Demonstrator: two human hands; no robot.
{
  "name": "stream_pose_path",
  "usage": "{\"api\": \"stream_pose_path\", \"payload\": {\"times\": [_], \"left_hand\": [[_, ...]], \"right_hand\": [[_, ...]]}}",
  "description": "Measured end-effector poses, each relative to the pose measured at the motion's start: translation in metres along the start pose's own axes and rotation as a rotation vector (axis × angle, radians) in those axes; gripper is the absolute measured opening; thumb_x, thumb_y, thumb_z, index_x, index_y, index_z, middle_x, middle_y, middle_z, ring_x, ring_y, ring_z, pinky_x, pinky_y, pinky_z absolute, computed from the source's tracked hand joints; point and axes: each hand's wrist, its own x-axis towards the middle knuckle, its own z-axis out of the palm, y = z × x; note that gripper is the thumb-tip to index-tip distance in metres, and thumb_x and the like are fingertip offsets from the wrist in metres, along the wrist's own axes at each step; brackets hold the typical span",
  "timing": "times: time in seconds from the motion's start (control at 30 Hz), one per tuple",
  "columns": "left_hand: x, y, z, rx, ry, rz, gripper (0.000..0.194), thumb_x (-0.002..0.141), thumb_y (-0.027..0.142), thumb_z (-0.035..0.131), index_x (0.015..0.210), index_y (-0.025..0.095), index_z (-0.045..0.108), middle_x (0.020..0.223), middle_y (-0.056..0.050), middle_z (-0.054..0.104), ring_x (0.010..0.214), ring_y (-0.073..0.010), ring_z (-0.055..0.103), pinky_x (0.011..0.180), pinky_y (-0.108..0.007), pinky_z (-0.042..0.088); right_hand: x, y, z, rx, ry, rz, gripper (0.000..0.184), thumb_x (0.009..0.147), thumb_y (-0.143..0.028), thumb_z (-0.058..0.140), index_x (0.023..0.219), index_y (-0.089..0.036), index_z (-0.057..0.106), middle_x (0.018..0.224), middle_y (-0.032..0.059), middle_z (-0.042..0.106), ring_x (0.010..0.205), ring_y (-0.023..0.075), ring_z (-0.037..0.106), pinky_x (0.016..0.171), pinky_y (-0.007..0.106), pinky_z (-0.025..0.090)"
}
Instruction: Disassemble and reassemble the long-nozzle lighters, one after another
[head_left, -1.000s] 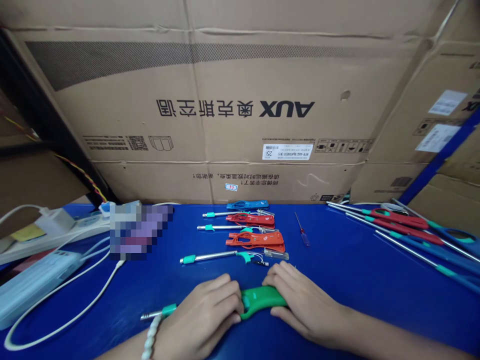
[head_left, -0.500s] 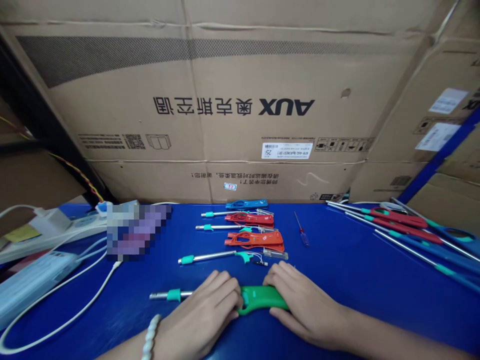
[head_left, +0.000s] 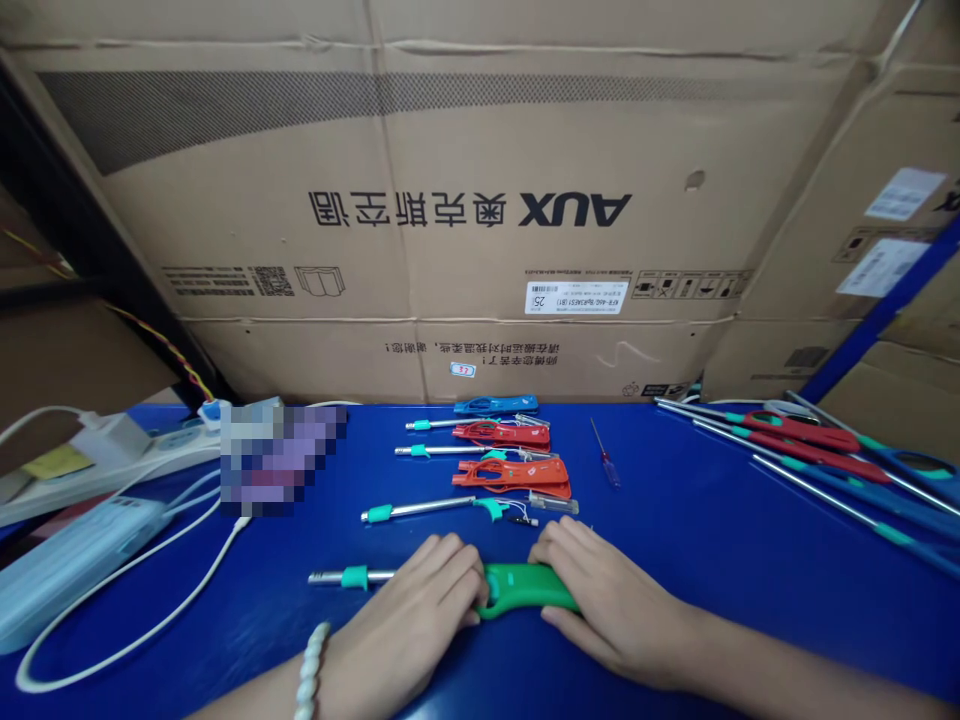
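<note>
Both hands grip one green long-necked lighter lying crosswise just above the blue table. My left hand, with a beaded bracelet at the wrist, is closed around the trigger end; the silver tube with its teal collar sticks out to the left. My right hand is wrapped over the handle's right end, thumb below and fingers on top. Beyond the hands lie a loose silver tube with a teal trigger and wires, a clear fuel tank, and orange handle shells.
Red shells and blue shells lie farther back with more tubes. To their right is a small screwdriver. Several long lighters are piled at right. A power bank, cables and a power strip occupy the left. Cardboard walls the back.
The view has shifted slightly. Both hands stay on the green lighter with almost the same grip, and the parts on the table lie as before.
</note>
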Motion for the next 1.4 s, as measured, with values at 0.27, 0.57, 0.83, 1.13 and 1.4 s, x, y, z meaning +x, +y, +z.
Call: {"api": "stream_pose_path", "payload": {"times": [0.27, 0.57, 0.83, 1.13, 1.4], "left_hand": [[0.0003, 0.0024, -0.0011, -0.015, -0.004, -0.021, 0.019, 0.089, 0.001, 0.039, 0.09, 0.017, 0.047, 0.093, -0.005, 0.052, 0.08, -0.0203, 0.042, 0.075, -0.033, 0.037], [-0.0009, 0.0044, -0.0025, -0.041, -0.022, -0.047, 0.02, 0.09, 0.001, 0.036, 0.092, 0.017, 0.047, 0.097, -0.007, 0.051, 0.084, -0.021, 0.042, 0.079, -0.035, 0.037], [-0.0006, 0.0047, -0.0015, -0.092, 0.015, -0.048, 0.02, 0.09, 0.001, 0.036, 0.091, 0.018, 0.046, 0.094, -0.005, 0.051, 0.082, -0.0195, 0.042, 0.077, -0.032, 0.037], [-0.0012, 0.0062, -0.0013, -0.107, 0.046, -0.047, 0.019, 0.092, 0.003, 0.037, 0.091, 0.018, 0.047, 0.094, -0.004, 0.052, 0.082, -0.019, 0.043, 0.077, -0.032, 0.037], [-0.0006, 0.0061, -0.0014, -0.096, 0.025, -0.052, 0.019, 0.092, 0.003, 0.035, 0.091, 0.018, 0.046, 0.095, -0.005, 0.051, 0.083, -0.0196, 0.043, 0.077, -0.032, 0.037]], "right_hand": [[-0.0005, -0.0004, -0.0003, -0.004, 0.012, -0.007, 0.025, 0.09, -0.026, 0.049, 0.113, -0.015, 0.051, 0.104, 0.0099, 0.054, 0.094, 0.0242, 0.048, 0.086, 0.04, 0.042], [-0.0001, 0.0003, 0.0, -0.011, 0.001, -0.013, 0.025, 0.091, -0.026, 0.049, 0.113, -0.014, 0.051, 0.105, 0.0101, 0.055, 0.093, 0.0244, 0.047, 0.085, 0.04, 0.042], [0.0004, 0.0006, 0.0011, -0.034, 0.021, -0.02, 0.028, 0.09, -0.026, 0.049, 0.115, -0.014, 0.052, 0.106, 0.0112, 0.055, 0.096, 0.0254, 0.048, 0.087, 0.042, 0.042], [0.0, 0.0007, 0.0022, -0.046, 0.029, -0.022, 0.028, 0.09, -0.026, 0.049, 0.115, -0.014, 0.051, 0.106, 0.0117, 0.056, 0.096, 0.0256, 0.049, 0.087, 0.042, 0.043], [-0.001, 0.0006, 0.001, -0.046, 0.005, -0.017, 0.03, 0.09, -0.026, 0.049, 0.116, -0.013, 0.051, 0.108, 0.0122, 0.056, 0.098, 0.0267, 0.048, 0.089, 0.044, 0.042]]}}
